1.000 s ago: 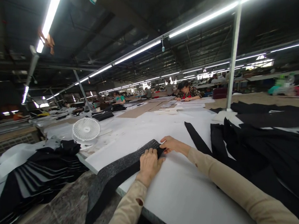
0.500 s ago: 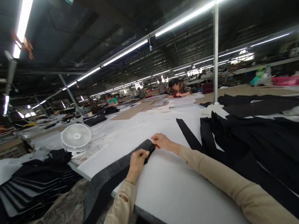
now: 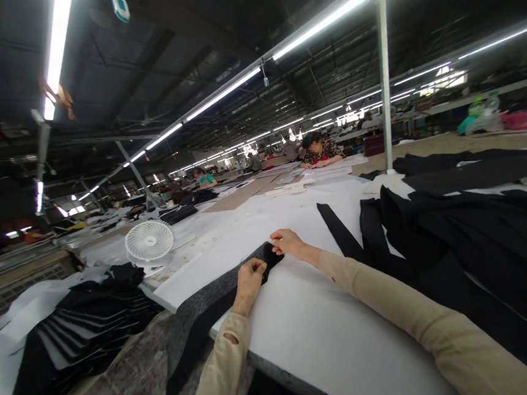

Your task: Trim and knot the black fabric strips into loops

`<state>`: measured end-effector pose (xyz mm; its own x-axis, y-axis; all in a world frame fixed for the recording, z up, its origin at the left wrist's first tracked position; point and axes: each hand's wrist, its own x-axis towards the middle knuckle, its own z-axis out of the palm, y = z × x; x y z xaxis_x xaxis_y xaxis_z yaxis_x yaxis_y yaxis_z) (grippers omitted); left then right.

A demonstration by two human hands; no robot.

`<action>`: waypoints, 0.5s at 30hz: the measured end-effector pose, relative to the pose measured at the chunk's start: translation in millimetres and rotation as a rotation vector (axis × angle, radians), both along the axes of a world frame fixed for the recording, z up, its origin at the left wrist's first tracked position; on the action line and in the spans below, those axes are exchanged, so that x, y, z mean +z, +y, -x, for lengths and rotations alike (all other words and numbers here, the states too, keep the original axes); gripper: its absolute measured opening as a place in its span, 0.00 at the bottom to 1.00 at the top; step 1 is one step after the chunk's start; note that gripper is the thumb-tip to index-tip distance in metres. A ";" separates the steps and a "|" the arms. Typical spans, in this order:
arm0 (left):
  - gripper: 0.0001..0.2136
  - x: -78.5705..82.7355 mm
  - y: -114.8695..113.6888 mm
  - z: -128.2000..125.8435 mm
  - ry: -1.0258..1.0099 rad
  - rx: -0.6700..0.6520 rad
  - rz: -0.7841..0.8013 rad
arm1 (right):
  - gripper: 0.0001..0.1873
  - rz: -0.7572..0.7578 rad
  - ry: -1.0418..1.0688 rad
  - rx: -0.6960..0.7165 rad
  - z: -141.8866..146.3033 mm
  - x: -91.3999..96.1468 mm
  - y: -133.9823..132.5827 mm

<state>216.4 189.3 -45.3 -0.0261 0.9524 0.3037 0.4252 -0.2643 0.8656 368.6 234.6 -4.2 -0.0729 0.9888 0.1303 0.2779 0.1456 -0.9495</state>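
Observation:
A long strip of dark fabric (image 3: 219, 286), grey on one side and black on the other, lies across the white table (image 3: 326, 326) and droops over its near left edge. My left hand (image 3: 251, 276) pinches the strip's edge close to its far end. At that far corner my right hand (image 3: 287, 244) holds the fabric between thumb and fingertips. Both hands are closed and near each other, just above the tabletop. The fingers partly cover the held edges.
A small white fan (image 3: 149, 241) stands left on the table. Layered black pieces (image 3: 92, 311) are stacked below it. Black fabric (image 3: 462, 252) spreads over the right side, near a metal post (image 3: 384, 85). A co-worker (image 3: 320, 152) leans over the table's far part.
The view has shifted slightly, so most things sit a little further right. Both hands keep hold of the fabric strip at its far end, with little other movement.

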 end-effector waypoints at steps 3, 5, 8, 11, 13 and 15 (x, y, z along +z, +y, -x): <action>0.06 -3.9 5.7 4.7 -0.054 0.030 0.032 | 0.10 -0.136 -0.068 0.002 0.4 7.1 -4.3; 0.06 -5.5 8.0 6.9 -0.089 0.044 0.042 | 0.12 -0.253 -0.144 0.034 2.6 13.4 -10.4; 0.06 -7.2 9.7 8.2 -0.160 0.064 0.043 | 0.11 -0.404 -0.320 0.141 7.4 16.6 -19.4; 0.07 -9.2 11.9 7.5 -0.275 0.130 0.030 | 0.08 -0.465 -0.554 0.267 9.6 7.1 -22.9; 0.08 -9.7 13.5 6.7 -0.371 0.189 0.019 | 0.06 -0.471 -0.693 0.329 8.8 -3.4 -22.2; 0.09 -7.3 13.8 8.3 -0.477 0.236 0.007 | 0.07 -0.483 -0.793 0.368 7.4 -12.9 -21.1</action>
